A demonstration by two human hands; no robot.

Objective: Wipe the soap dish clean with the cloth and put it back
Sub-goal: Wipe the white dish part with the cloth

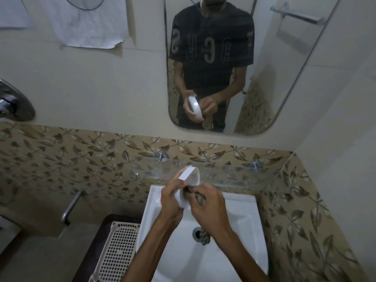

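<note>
So from the head cam, both hands were up over the white washbasin [154, 202], right in front of the glass shelf [234, 174]. The left hand [171, 202] had its fingers curled around the white soap dish [188, 180], holding it tipped up on edge so the hollow side faced right, toward the other hand. The dish was up in the air, above the back rim of the basin and just in front of the shelf, not resting on anything.

The right hand [209, 204] was bunched around a dark patterned cloth [191, 192], fingers curled on it, with the cloth pushed against the open side of the dish. A loose end of the same cloth hung down under the right wrist, near the drain [197, 233] at the bottom of the basin. It was a bit blurry there, so I couldn't tell whether that end actually touched the basin.

The mirror [284, 78] on the wall showed the same thing from the front: dish on edge in one hand, cloth in the other, held at waist height.

Other stuff around: a white perforated plastic basket [118, 247] just left of the basin, a chrome tap [71, 206] sticking out of the leaf-pattern tile wall, and a towel bar reflected in the mirror's upper right.
</note>
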